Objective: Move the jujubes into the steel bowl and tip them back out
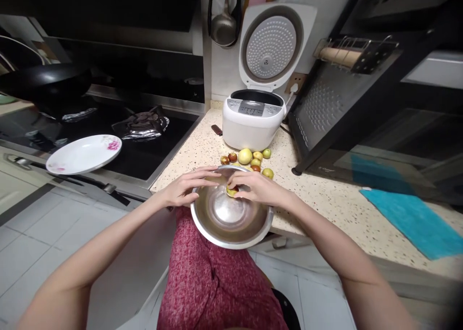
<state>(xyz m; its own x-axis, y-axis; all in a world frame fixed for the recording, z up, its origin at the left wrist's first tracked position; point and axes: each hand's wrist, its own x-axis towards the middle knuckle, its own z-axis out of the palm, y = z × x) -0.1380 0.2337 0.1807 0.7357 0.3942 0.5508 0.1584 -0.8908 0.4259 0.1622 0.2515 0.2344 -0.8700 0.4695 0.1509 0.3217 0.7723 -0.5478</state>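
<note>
a pale speckled table (318, 204) carries most of what is here, its left edge running along a black hob (181, 137). a dark oven-like unit (347, 151) takes up the table's far right side. beyond the hob's left burner sits a black wok (47, 84). near the table's far left corner stands a white rice cooker (249, 132), lid raised, its cord going to a wall socket. a turquoise cloth (412, 219) lies flat toward the right end of the near edge.

a steel bowl (249, 231) juts out past the near edge, close to the near left corner, above the person's lap; what bears its weight is hidden. a white plate (79, 154) with pink flowers rests over the hob's front edge.

the left hand (188, 185) lies over the bowl's left rim, fingers parted and fairly straight. the right hand (249, 186) is inside the bowl, thumb and fingers closed around one red-and-green fruit (232, 192). the other fruits (245, 156), yellow-green and reddish brown, are clustered on the table between bowl and rice cooker.
</note>
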